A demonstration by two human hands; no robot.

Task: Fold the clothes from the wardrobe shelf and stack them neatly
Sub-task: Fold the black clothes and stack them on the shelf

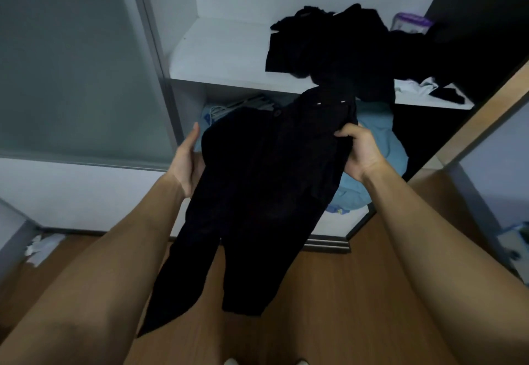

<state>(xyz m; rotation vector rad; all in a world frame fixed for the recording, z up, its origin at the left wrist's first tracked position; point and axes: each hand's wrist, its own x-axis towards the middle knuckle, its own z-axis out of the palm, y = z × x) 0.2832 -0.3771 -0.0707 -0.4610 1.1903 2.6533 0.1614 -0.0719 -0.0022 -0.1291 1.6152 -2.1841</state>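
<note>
A pair of black trousers (266, 181) hangs in front of me, waistband toward the wardrobe, legs dangling down to the floor side. My left hand (189, 161) holds the left edge near the waist, its fingers hidden behind the cloth. My right hand (360, 150) pinches the right side of the waistband with curled fingers. A heap of unfolded black clothes (337, 47) lies on the white wardrobe shelf (223, 58), spilling over its front edge.
White cloth (415, 87) lies at the shelf's right end, and a clear tub with a purple lid (410, 23) stands at the back. Below the shelf sit light blue fabric (380, 141) and hangers (249, 104). A sliding door (74, 64) stands left; wooden floor (329, 293) below.
</note>
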